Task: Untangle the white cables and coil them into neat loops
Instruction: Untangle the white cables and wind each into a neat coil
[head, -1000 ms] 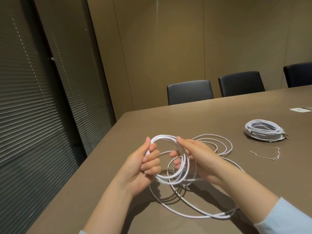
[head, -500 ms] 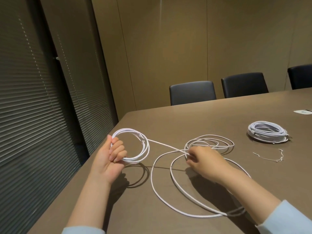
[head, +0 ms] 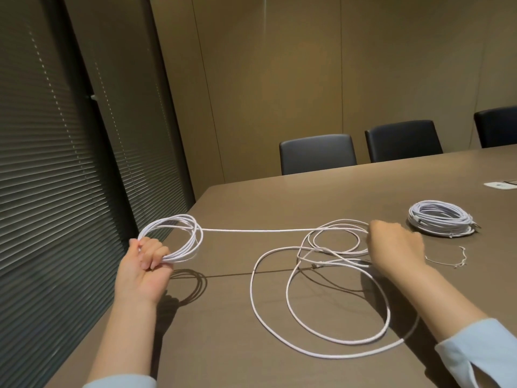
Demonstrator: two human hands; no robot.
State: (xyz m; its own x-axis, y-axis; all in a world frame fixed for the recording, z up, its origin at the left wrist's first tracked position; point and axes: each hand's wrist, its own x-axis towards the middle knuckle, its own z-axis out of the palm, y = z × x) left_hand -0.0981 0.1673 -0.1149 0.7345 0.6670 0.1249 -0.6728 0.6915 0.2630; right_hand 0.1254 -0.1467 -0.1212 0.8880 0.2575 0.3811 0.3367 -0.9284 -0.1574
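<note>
White cable point(head: 279, 230) stretched taut btwn hands above bench point(head: 223, 331); rest lying in loose loops on bench. Left hand point(head: 145, 264) curled round small coil point(head: 179, 236) near bench edge. Right hand point(head: 397, 247) pinching cable, fingers hidden. Finished coil point(head: 440, 221) w/ thin tie point(head: 447, 261) further right. Chairs point(head: 317, 152) behind.

One head-worn wide-angle view looks forward and down, close over the surface point(head: 279, 317), with chairs point(head: 317, 154) at upper right of frame.
</note>
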